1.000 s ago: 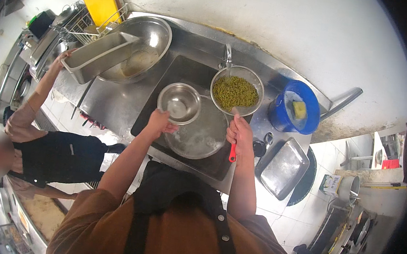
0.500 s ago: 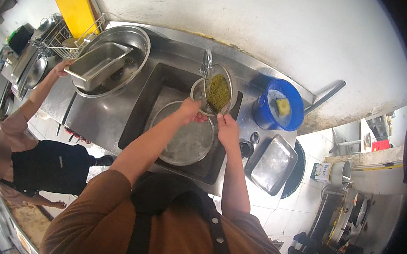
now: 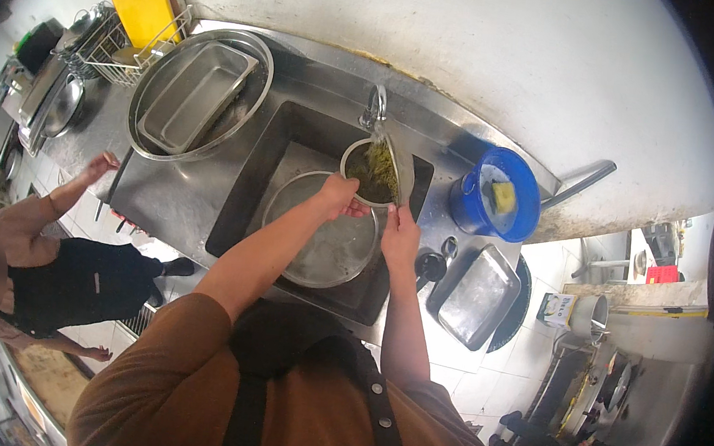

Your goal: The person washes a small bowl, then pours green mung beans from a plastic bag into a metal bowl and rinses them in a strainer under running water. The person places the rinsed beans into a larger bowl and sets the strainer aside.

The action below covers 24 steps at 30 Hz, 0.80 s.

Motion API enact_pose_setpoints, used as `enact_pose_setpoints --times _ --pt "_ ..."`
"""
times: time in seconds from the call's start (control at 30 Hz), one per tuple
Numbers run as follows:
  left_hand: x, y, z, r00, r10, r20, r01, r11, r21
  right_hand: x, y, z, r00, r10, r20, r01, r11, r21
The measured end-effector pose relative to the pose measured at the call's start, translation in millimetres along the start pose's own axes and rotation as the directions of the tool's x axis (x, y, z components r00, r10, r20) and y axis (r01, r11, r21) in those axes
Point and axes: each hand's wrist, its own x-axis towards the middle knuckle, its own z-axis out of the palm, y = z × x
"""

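Note:
My left hand (image 3: 342,198) is closed on the near rim of a round metal pot (image 3: 348,156) held over the sink. With its fingers closed, my right hand (image 3: 401,229) grips the near edge of a strainer (image 3: 403,163), which is tipped steeply above the pot. Small green beans (image 3: 381,166) slide from the strainer into the pot, and some lie inside it. Behind stands the tap (image 3: 376,106), close to the strainer. Below my hands, a wide round pan (image 3: 321,250) with liquid sits in the dark sink (image 3: 237,187).
On the right stand a blue bucket (image 3: 471,203) with a yellow sponge (image 3: 504,197) and a metal tray (image 3: 479,297). A large basin (image 3: 253,95) holding a rectangular metal pan (image 3: 198,99) is at the left, near a co-worker's hand (image 3: 100,167).
The strainer has tipped further over, and beans now drop into the pot. At the left, the co-worker's hand has let go of the rectangular pan, which now rests in the basin.

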Motion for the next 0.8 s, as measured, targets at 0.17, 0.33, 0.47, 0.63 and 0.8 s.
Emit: enact_pose_setpoints --times 0.17,0.33,0.47,0.63,0.8 --pt "9.4 -8.0 -1.7 1.000 -0.021 0.004 0.021 0.999 -0.032 -1.3 -4.7 -3.1 1.000 -0.018 -0.020 0.018 0.999 0.036" --pt "12.3 -15.1 -2.0 0.998 -0.015 -0.054 0.012 0.999 -0.052 2.5 11.9 1.0 1.000 0.025 -0.014 -0.024 0.997 0.074" --pt "11.0 -20.8 -14.5 0.998 -0.002 -0.070 -0.001 0.999 -0.042 -2.2 7.1 -2.0 0.874 0.377 0.307 -0.485 0.703 0.520" --pt "-16.0 -25.6 -26.9 0.996 0.002 -0.089 -0.002 1.000 -0.009 -16.9 -15.2 -10.2 0.769 0.360 0.528 -0.637 0.371 0.676" --pt "-36.7 -21.7 -34.4 0.992 -0.042 -0.121 0.054 0.993 0.102 -28.7 -20.3 -9.0 0.760 0.376 0.530 -0.647 0.367 0.668"
